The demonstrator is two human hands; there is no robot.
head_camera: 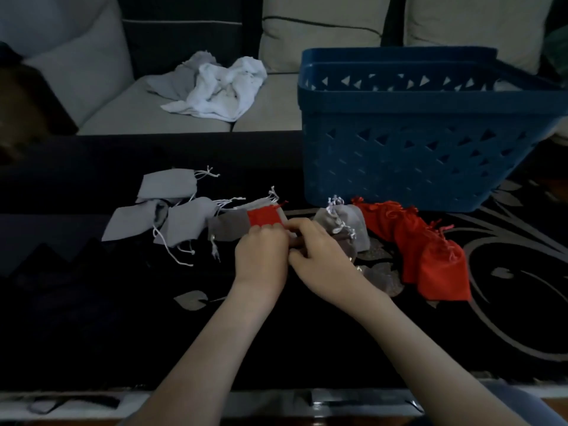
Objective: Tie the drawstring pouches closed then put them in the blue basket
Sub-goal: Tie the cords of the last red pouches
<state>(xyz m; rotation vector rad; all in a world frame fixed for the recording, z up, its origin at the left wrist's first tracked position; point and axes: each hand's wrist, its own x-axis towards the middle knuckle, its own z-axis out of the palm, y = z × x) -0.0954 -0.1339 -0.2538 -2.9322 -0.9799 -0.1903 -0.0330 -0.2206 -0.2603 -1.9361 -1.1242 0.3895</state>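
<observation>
l hand (261, 256), r hand (319, 256) grip pouch (264, 218)

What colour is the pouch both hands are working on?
Red; the pouch shows best in the head view.

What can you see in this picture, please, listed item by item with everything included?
Blue basket: one, blue, far right.
Flat grey pouches: about five, grey, left of centre.
Held red pouch: one, red, centre.
Bunched grey pouches: perhaps two, grey, before basket.
Bunched red pouches: about three, red, right.
Cloths: heap, white, on sofa.
Sofa: one, pale, behind.
Table: one, dark patterned.
Left grip: hand, holds red pouch.
Right grip: hand, pinches it too.
</observation>
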